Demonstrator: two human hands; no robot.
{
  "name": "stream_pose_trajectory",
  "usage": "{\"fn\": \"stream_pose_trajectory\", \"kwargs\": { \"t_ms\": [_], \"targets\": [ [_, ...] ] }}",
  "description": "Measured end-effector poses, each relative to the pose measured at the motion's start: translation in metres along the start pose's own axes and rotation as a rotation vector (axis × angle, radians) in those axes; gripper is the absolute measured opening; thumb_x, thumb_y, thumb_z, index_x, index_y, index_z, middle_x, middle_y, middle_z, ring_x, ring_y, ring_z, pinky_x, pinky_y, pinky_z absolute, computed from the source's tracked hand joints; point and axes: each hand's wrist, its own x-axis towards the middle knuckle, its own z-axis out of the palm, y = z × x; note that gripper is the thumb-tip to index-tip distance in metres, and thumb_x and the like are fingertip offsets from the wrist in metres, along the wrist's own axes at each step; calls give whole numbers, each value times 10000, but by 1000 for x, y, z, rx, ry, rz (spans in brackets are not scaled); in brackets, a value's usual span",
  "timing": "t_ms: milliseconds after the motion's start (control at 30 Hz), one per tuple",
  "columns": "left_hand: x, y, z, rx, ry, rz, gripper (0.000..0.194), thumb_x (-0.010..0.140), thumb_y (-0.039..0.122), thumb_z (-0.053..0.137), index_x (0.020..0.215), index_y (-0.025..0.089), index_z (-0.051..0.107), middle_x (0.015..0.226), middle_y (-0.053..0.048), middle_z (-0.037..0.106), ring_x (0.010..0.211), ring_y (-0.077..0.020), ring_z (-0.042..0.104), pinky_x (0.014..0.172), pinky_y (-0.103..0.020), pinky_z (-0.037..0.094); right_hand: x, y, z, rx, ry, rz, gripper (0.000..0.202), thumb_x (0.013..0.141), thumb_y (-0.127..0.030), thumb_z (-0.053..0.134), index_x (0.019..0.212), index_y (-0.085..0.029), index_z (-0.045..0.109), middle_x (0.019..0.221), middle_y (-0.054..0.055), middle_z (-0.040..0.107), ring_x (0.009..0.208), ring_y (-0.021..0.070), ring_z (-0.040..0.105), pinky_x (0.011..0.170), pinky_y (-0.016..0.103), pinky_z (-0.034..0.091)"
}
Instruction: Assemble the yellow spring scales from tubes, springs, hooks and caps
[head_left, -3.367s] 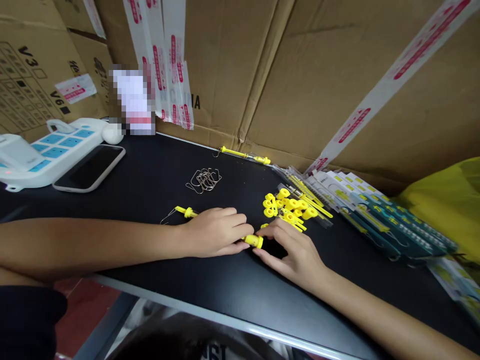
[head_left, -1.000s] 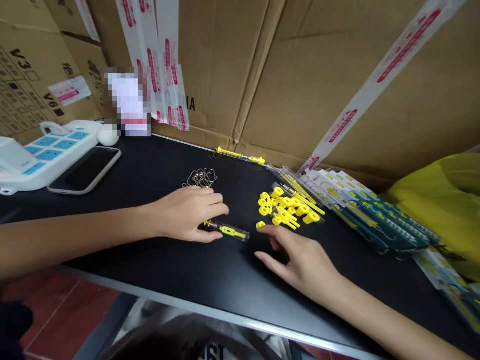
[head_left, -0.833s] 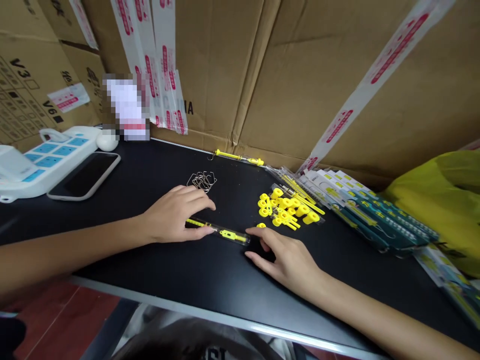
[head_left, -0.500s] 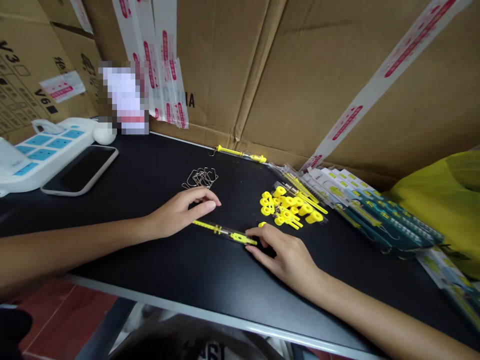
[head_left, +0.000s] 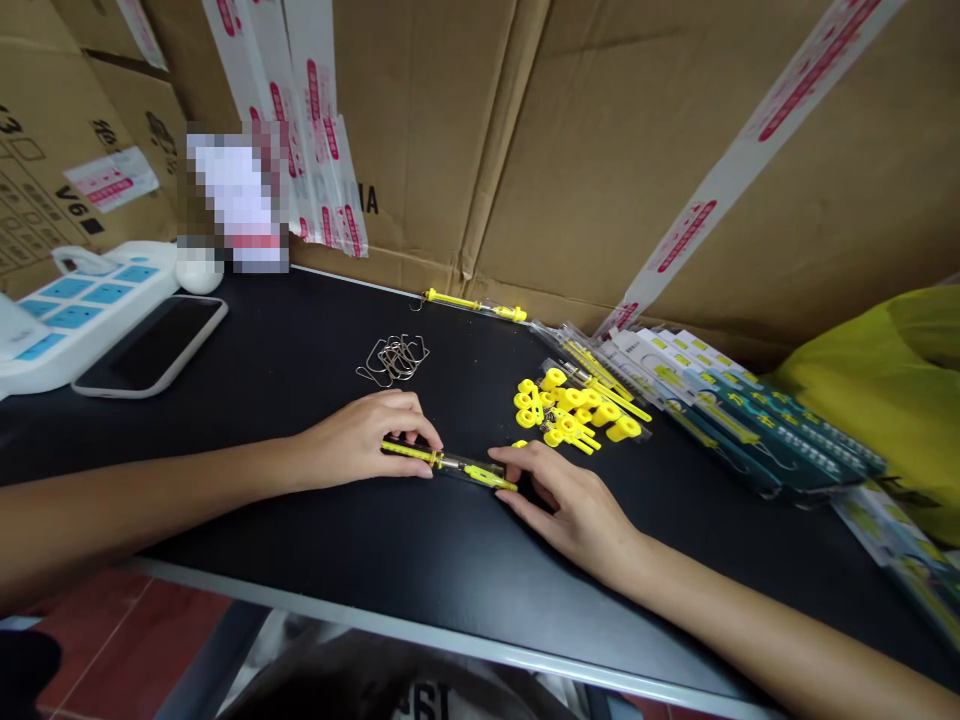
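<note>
Spanning the whole near scene, a black table (head_left: 315, 540) backs onto cardboard boxes (head_left: 600, 150), with a power strip (head_left: 75, 300) and phone (head_left: 150, 345) at far left and a yellow bag (head_left: 892, 400) at right. Packaged cards (head_left: 750, 420) fan out right of centre, beside a pile of yellow caps (head_left: 570, 410); wire hooks (head_left: 394, 357) lie farther left, and another tube (head_left: 469, 304) rests against the boxes. Near the middle lies the tube (head_left: 450, 463), a slim clear sleeve with a yellow part inside, flat on the table. The left hand (head_left: 360, 445) pinches its left end between thumb and curled fingers; the right hand (head_left: 570, 500) has its fingertips lightly closed on the right end. It looks very light and stiff, with a smooth, probably slippery wall that could roll, so a fingertip pinch at both ends seems the surest hold.
</note>
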Motion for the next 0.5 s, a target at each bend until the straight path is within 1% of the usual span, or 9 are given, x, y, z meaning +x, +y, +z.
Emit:
{"fn": "stream_pose_trajectory", "kwargs": {
  "t_ms": [167, 300, 433, 500],
  "targets": [
    [-1, -1, -4, 54, -2, 9, 210, 819, 387, 627, 963, 235, 647, 831, 14, 541, 776, -108, 515, 742, -235, 388, -2, 4, -1, -4, 1, 3, 309, 907, -246, 482, 1215, -231, 464, 883, 23, 587, 661, 102, 560, 583, 210, 454],
    [-2, -4, -6, 88, 7, 18, 211, 833, 396, 606, 966, 237, 644, 833, 13, 545, 767, -105, 519, 734, -231, 382, -3, 5, -7, -34, -5, 9, 272, 902, -271, 490, 1171, -228, 481, 891, 33, 602, 693, 117, 587, 606, 220, 477],
    [-4, -6, -8, 151, 12, 34, 277, 819, 450, 607, 998, 240, 629, 852, 5, 557, 794, -120, 525, 751, -248, 377, -5, 1, -17, -210, -38, 72, 237, 873, -341, 529, 1073, -217, 497, 937, 56, 611, 758, 165, 626, 605, 258, 503],
    [-4, -7, -9, 187, 9, 31, 336, 802, 484, 613, 1033, 240, 614, 876, -2, 566, 819, -133, 528, 770, -263, 374, -6, -2, -20, -307, -71, 119, 187, 869, -351, 522, 996, -215, 511, 925, 50, 608, 713, 174, 631, 568, 270, 498]
  ]
}}
